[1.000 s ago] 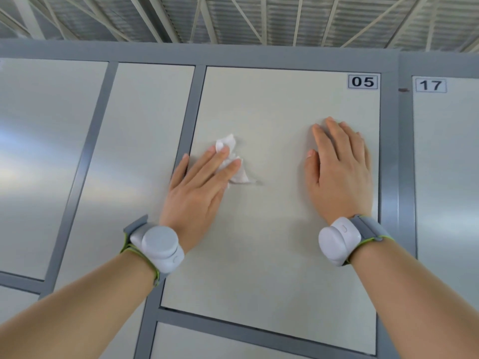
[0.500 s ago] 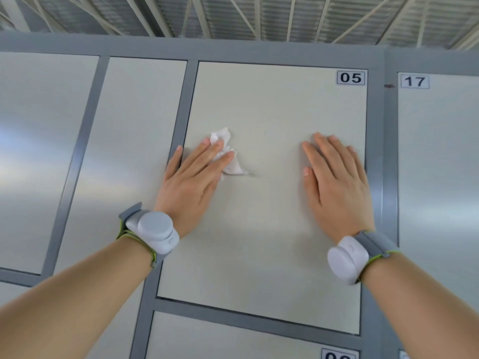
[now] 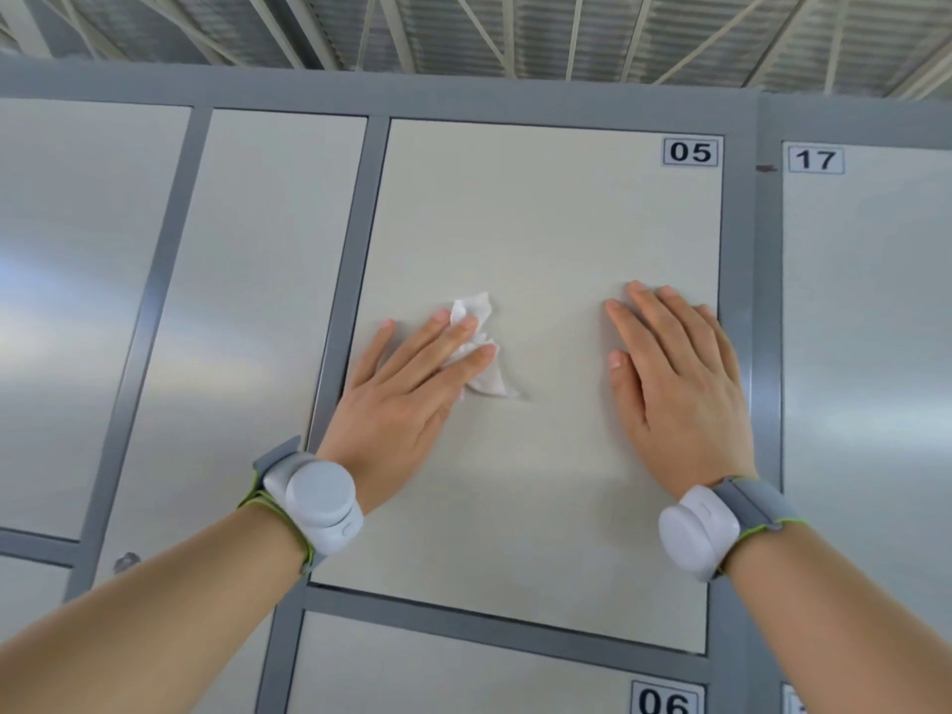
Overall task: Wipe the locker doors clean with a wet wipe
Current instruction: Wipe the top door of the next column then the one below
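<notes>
Locker door 05 (image 3: 541,224) is a pale beige panel in a grey frame, straight ahead. A crumpled white wet wipe (image 3: 476,347) lies against its left middle. My left hand (image 3: 407,399) presses the wipe flat to the door with straight fingers; part of the wipe is hidden under them. My right hand (image 3: 675,389) rests flat on the door near its right edge, fingers straight and together, holding nothing.
Grey frame bars (image 3: 350,280) separate the doors. Door 17 (image 3: 870,353) is to the right, door 06 (image 3: 463,672) below, and two unnumbered shiny doors (image 3: 247,311) stand to the left. Both wrists carry white sensor bands.
Both hands have slid down door 05, the left one taking the wipe with it. The view has tilted down, so door 06 shows below.
</notes>
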`<state>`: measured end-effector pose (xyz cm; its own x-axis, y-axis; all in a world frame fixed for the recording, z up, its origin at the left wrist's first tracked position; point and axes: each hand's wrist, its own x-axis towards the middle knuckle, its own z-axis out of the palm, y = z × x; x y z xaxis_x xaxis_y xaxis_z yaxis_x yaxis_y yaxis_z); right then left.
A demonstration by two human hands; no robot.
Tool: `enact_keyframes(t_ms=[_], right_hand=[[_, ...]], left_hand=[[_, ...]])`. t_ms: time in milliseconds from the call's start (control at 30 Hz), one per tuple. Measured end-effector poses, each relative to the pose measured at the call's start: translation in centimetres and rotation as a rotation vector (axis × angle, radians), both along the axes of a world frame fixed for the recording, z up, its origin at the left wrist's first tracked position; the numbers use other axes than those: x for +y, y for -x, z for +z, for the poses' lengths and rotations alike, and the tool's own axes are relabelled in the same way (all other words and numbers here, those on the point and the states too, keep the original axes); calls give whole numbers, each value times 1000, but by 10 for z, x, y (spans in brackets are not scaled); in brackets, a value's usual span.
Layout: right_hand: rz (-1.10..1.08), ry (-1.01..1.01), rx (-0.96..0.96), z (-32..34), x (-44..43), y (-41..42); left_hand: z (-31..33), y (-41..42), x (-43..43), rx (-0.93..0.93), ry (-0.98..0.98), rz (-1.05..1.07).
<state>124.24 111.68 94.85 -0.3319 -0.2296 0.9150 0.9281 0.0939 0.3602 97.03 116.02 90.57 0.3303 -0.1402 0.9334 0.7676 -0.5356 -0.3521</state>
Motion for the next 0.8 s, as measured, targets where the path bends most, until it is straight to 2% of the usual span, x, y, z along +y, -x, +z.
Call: enact_keyframes(t_ms=[200, 400, 533, 800], right_hand=[[5, 2, 4, 0, 0, 0], [13, -2, 5, 0, -1, 0], [14, -6, -1, -1, 0, 0], [19, -3, 0, -1, 0, 0]], left_hand=[[12, 4, 0, -3, 28, 16], [52, 6, -11, -126, 105, 16], [54, 4, -11, -146, 109, 11], [-4, -8, -6, 79, -44, 52]])
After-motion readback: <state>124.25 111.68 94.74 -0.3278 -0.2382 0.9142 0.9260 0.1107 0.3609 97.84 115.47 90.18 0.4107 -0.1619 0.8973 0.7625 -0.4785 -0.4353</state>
